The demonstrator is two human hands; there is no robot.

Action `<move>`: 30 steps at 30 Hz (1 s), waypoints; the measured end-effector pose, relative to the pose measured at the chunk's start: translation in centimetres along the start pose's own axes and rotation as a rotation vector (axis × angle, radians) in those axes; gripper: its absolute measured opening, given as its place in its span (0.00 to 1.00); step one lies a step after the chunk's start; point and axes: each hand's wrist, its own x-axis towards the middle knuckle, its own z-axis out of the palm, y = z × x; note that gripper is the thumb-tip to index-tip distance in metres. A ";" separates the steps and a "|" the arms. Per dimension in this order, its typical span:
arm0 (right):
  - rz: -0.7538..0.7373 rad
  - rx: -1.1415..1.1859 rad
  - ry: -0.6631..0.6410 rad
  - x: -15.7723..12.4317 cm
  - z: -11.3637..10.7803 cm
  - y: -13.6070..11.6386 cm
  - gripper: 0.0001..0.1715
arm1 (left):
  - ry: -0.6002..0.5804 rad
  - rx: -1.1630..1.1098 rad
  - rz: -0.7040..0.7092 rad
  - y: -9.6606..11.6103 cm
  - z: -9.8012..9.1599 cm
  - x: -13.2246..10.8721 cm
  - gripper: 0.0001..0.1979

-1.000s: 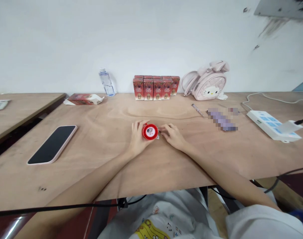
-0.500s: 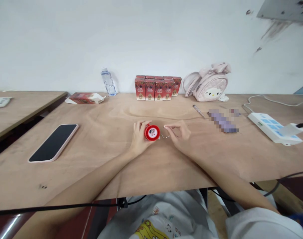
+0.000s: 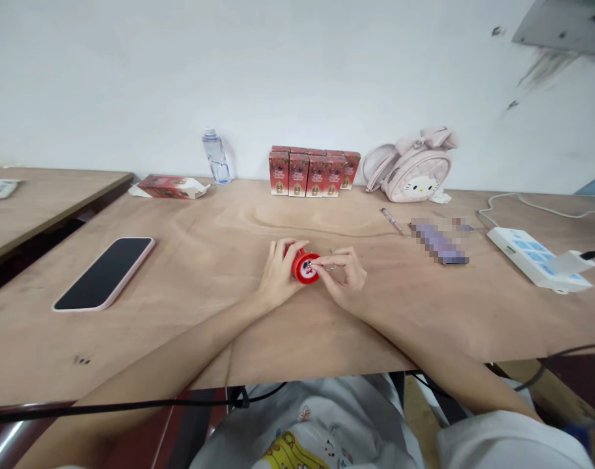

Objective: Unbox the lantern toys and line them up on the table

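Observation:
My left hand (image 3: 278,270) is wrapped round a red round object (image 3: 297,276) with a raised rim and a printed picture on its pale round face. That face is turned up toward me. My right hand (image 3: 346,273) is closed in a pinch, its thumb and forefinger tips at the picture. Whatever sits between those tips is too small to name. Beside the right fingers shows a thin silvery wire or chain (image 3: 332,268), partly hidden by them.
Several red printed boxes (image 3: 307,174) stand by the wall, between a clear bottle (image 3: 216,158) and a pink bag (image 3: 415,176). An opened red box (image 3: 168,187) lies left. A phone (image 3: 105,273), a pen (image 3: 392,221) and a power strip (image 3: 536,257) rest on the table.
My right fingertips have come left, from beside the red round object onto its printed face. The red object has tilted slightly, and the view has shifted a little.

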 end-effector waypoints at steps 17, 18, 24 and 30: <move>0.304 0.347 -0.179 0.7 -0.5 0.8 0.15 | 0.143 0.099 0.113 -0.4 -0.3 -0.1 0.24; 0.304 0.328 -0.173 0.7 -0.6 1.2 0.14 | 0.188 0.068 0.095 -0.5 -0.3 0.0 0.25; 0.253 -0.160 -0.433 0.2 -0.6 2.9 0.14 | 0.427 -0.013 -0.096 -1.4 -0.4 0.8 0.23; 0.136 -0.288 -0.637 -0.2 0.0 2.9 0.10 | 0.368 -0.022 -0.054 -1.4 0.0 0.6 0.25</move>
